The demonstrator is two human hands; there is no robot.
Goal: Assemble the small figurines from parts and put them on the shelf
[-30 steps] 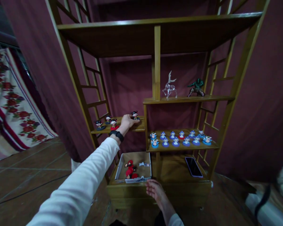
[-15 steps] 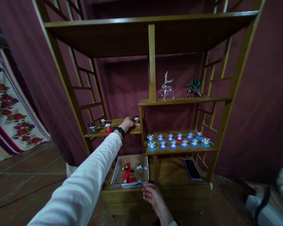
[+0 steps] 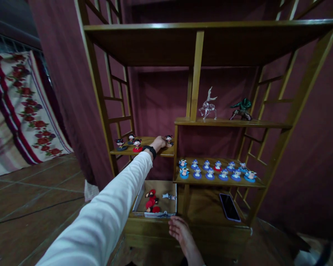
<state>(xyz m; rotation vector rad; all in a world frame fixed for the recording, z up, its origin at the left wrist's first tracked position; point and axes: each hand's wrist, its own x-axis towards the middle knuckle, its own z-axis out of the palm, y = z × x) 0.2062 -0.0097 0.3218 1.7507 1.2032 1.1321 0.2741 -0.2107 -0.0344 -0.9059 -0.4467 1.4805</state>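
Head view: left hand [image 3: 160, 143] outstretched, clamped on black-haired figurine [image 3: 169, 138]; right hand [image 3: 181, 232] low, loosely uncurled, near box [image 3: 168, 205].

Left hand [image 3: 158, 142] on a dark-haired figurine [image 3: 169, 139] atop a shelf [image 3: 147, 140], right hand [image 3: 181, 230] near a box [image 3: 160, 214].

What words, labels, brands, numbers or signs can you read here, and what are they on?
No text is legible.
Open cardboard box: markings on its front wall, too small and blurred to read.
Smartphone: dark screen, no readable text.
Black wristband: nothing readable.
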